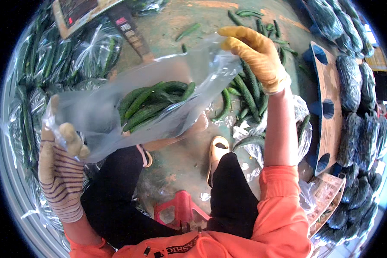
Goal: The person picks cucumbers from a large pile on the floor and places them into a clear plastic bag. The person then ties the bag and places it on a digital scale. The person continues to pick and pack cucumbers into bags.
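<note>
Between my two gloved hands stretches a clear plastic bag (90, 113), held above my knees. Several dark green cucumbers (148, 108) show at its middle; they look to be inside it. My left hand (59, 167), in a striped glove with pale fingertips, grips the bunched left end of the bag. At the upper right end, the thumb and fingers of my right hand (256, 56), in a yellow glove, hold the film's edge. Below my right wrist, a pile of loose cucumbers (246, 93) lies partly over plastic film on the floor.
Bagged cucumbers (96, 51) are stacked along the left. A scale (80, 16) with a lit display stands at the upper left. More cucumbers (271, 29) are scattered ahead. On the right are a crate panel (329, 87) and wrapped bundles (351, 84). A red stool (182, 206) is beneath me.
</note>
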### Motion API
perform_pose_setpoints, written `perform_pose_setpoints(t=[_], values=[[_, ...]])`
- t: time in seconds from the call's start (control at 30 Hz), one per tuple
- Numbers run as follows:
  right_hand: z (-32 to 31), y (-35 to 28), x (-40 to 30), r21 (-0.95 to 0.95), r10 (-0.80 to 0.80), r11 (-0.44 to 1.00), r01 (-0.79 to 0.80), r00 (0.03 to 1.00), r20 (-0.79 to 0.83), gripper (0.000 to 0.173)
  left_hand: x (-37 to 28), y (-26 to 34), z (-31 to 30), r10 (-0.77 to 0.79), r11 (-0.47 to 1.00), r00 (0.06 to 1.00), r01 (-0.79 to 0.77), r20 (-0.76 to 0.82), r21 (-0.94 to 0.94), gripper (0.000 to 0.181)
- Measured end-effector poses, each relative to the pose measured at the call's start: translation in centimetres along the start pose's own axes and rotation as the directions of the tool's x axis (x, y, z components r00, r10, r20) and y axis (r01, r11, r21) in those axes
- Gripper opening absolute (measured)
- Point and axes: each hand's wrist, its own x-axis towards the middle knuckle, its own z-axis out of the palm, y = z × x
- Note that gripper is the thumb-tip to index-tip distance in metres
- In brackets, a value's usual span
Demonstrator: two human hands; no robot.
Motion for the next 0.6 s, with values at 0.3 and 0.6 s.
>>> perform_pose_setpoints(t=[0.3, 0.6], values=[[-3.4, 28.3, -11.3, -0.562, 0.673, 0.457, -0.690, 0.681, -0.289, 0.051, 0.5, -1.7, 1.1, 0.053, 0.988, 0.999, -0.052, -0.001, 0.142, 0.058], [-2.6, 31.3, -13.1, -0.483, 0.813, 0.482, -0.731, 0.578, -0.064, 0.051, 0.8, -5.1, 0.5, 0.028, 0.971, 0.999, -0.022, -0.022, 0.237, 0.056]])
